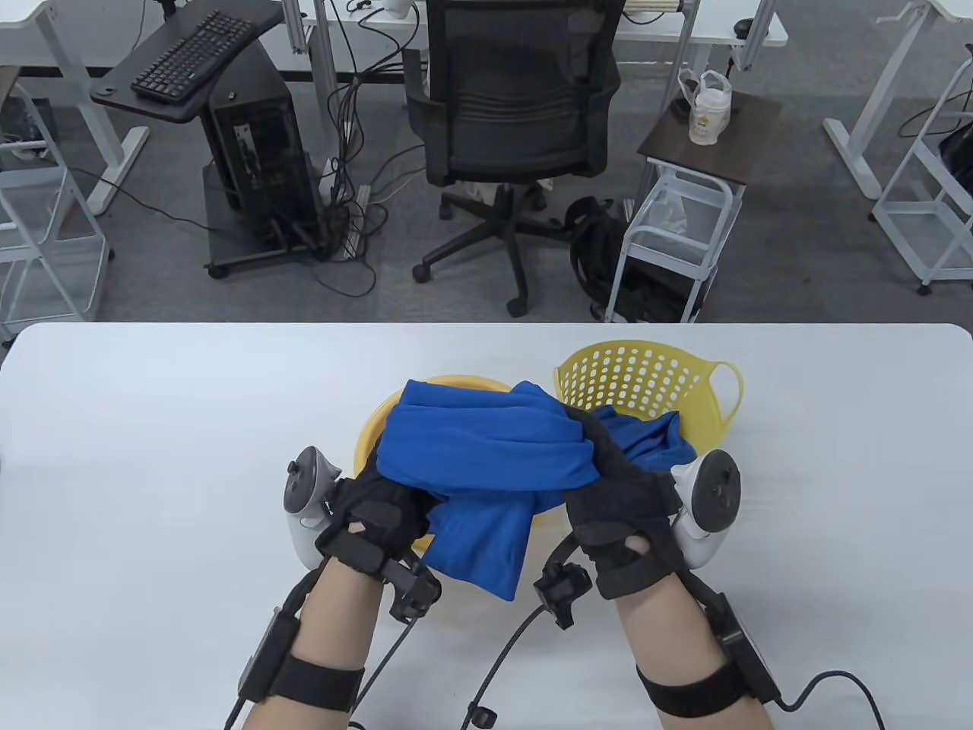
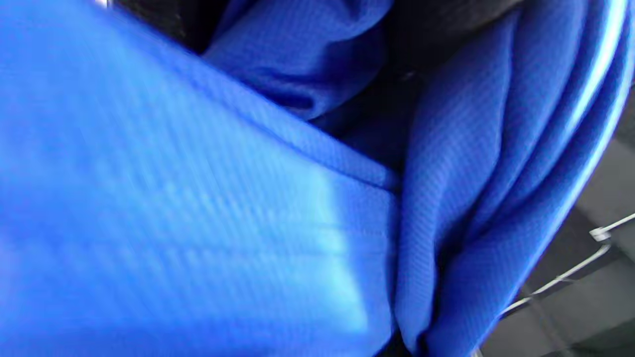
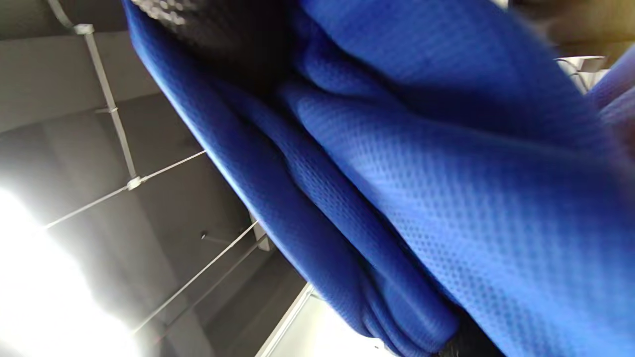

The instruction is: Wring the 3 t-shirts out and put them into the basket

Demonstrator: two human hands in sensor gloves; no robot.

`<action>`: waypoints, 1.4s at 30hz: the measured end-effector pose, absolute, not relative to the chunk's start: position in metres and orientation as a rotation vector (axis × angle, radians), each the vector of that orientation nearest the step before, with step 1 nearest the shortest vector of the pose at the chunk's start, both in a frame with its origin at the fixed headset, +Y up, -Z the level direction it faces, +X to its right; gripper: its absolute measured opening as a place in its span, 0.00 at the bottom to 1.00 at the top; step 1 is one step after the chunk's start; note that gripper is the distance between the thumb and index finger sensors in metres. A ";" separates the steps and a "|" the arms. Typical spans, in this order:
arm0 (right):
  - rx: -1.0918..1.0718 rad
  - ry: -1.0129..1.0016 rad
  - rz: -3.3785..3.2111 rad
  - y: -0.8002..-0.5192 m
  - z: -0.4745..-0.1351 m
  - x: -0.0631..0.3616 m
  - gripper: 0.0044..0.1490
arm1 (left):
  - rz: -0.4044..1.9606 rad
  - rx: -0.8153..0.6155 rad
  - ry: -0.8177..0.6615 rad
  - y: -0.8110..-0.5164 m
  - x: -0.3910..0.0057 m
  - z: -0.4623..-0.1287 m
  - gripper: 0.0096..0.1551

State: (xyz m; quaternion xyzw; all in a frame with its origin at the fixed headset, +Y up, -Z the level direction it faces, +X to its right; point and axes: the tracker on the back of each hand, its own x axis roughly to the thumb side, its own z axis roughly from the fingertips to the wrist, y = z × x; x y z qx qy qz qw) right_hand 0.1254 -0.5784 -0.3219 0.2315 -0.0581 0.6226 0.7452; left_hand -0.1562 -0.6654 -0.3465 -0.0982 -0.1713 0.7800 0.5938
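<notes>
Blue mesh t-shirt [image 1: 486, 449], bunched, is what I hold above the yellow plastic basin [image 1: 369, 445]: my left hand [image 1: 372, 517] and right hand [image 1: 619, 517] both curl their fingers round it. Behind, one yellow perforated basket [image 1: 646, 376] holds one more blue shirt [image 1: 646, 441]. Only the wrist views show the weave; the basket is hidden there.

Blue shirt [image 1: 486, 456] covers most of the yellow bowl [image 1: 372, 441] and both hands' fingertips. Wrist views are filled with blurred blue cloth. Forearms are cut off at the bottom edge.
</notes>
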 end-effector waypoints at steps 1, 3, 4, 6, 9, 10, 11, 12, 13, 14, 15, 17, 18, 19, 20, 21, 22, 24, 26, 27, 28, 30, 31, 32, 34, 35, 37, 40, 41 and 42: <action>0.459 -0.108 1.343 -0.578 -0.322 0.130 0.27 | 1.613 -0.221 -0.357 -0.666 -0.160 -0.347 0.35; 0.424 -0.090 1.341 -0.574 -0.321 0.137 0.27 | 1.284 -0.216 -0.317 -0.669 -0.163 -0.349 0.42; 0.415 -0.061 1.354 -0.574 -0.320 0.140 0.27 | 1.172 -0.219 -0.304 -0.671 -0.162 -0.349 0.43; 0.375 -0.040 1.340 -0.573 -0.318 0.145 0.27 | 1.067 -0.282 -0.364 -0.675 -0.153 -0.351 0.50; 0.361 -0.087 1.326 -0.571 -0.316 0.150 0.27 | 1.177 -0.423 -0.517 -0.673 -0.133 -0.346 0.73; 0.373 -0.105 1.330 -0.569 -0.315 0.150 0.27 | 1.190 -0.432 -0.554 -0.672 -0.124 -0.342 0.79; 0.399 -0.102 1.335 -0.568 -0.314 0.148 0.27 | 1.176 -0.426 -0.568 -0.672 -0.118 -0.339 0.82; 0.444 -0.075 1.319 -0.568 -0.313 0.144 0.27 | 1.140 -0.408 -0.576 -0.673 -0.108 -0.336 0.85; 0.460 -0.039 1.288 -0.568 -0.311 0.140 0.27 | 1.115 -0.394 -0.584 -0.675 -0.099 -0.333 0.86; 0.485 -0.008 1.242 -0.569 -0.309 0.132 0.27 | 1.083 -0.373 -0.593 -0.677 -0.090 -0.330 0.87; 0.515 0.040 1.203 -0.569 -0.306 0.123 0.27 | 1.058 -0.361 -0.587 -0.680 -0.081 -0.327 0.87; 0.559 0.102 1.188 -0.571 -0.300 0.108 0.27 | 1.100 -0.324 -0.524 -0.684 -0.074 -0.325 0.84; 0.580 0.109 1.197 -0.571 -0.298 0.103 0.28 | 1.141 -0.305 -0.472 -0.686 -0.075 -0.325 0.79; 0.605 0.117 1.214 -0.572 -0.296 0.097 0.28 | 1.222 -0.290 -0.422 -0.690 -0.078 -0.327 0.70; 0.625 0.110 1.218 -0.572 -0.294 0.093 0.28 | 1.297 -0.279 -0.391 -0.694 -0.083 -0.329 0.57; 0.634 0.095 1.223 -0.572 -0.293 0.090 0.28 | 1.391 -0.294 -0.381 -0.697 -0.088 -0.333 0.45; 0.643 0.062 1.217 -0.573 -0.293 0.089 0.28 | 1.507 -0.343 -0.368 -0.700 -0.094 -0.334 0.36; 0.640 -0.004 1.201 -0.573 -0.294 0.090 0.29 | 1.744 -0.384 -0.352 -0.700 -0.103 -0.338 0.32; 0.620 -0.155 1.263 -0.573 -0.295 0.095 0.29 | 1.865 -0.340 -0.353 -0.695 -0.115 -0.340 0.32; 0.602 -0.256 1.311 -0.573 -0.296 0.098 0.28 | 1.897 -0.284 -0.381 -0.689 -0.124 -0.341 0.32; 0.595 -0.315 1.338 -0.573 -0.296 0.100 0.28 | 1.903 -0.245 -0.395 -0.683 -0.130 -0.341 0.32; 0.556 -0.403 1.394 -0.576 -0.299 0.103 0.27 | 1.903 -0.123 -0.425 -0.666 -0.145 -0.338 0.32; 0.537 -0.372 1.396 -0.580 -0.304 0.102 0.27 | 1.910 -0.055 -0.451 -0.657 -0.151 -0.335 0.32; 0.515 -0.318 1.385 -0.585 -0.307 0.100 0.27 | 1.932 -0.002 -0.498 -0.649 -0.153 -0.332 0.32; 0.461 -0.129 1.337 -0.600 -0.316 0.091 0.28 | 2.003 0.063 -0.606 -0.636 -0.150 -0.325 0.33; 0.437 -0.035 1.313 -0.607 -0.318 0.086 0.32 | 2.033 0.053 -0.638 -0.633 -0.146 -0.323 0.34; 0.400 0.184 1.293 -0.621 -0.322 0.073 0.62 | 2.101 -0.011 -0.707 -0.633 -0.137 -0.320 0.37; 0.427 0.419 1.259 -0.633 -0.327 0.069 0.68 | 2.114 -0.024 -0.679 -0.637 -0.135 -0.320 0.41; 0.437 0.420 1.205 -0.632 -0.330 0.071 0.64 | 2.066 -0.006 -0.689 -0.638 -0.138 -0.323 0.41; 0.461 0.394 1.160 -0.631 -0.332 0.073 0.55 | 2.025 0.003 -0.682 -0.638 -0.141 -0.323 0.41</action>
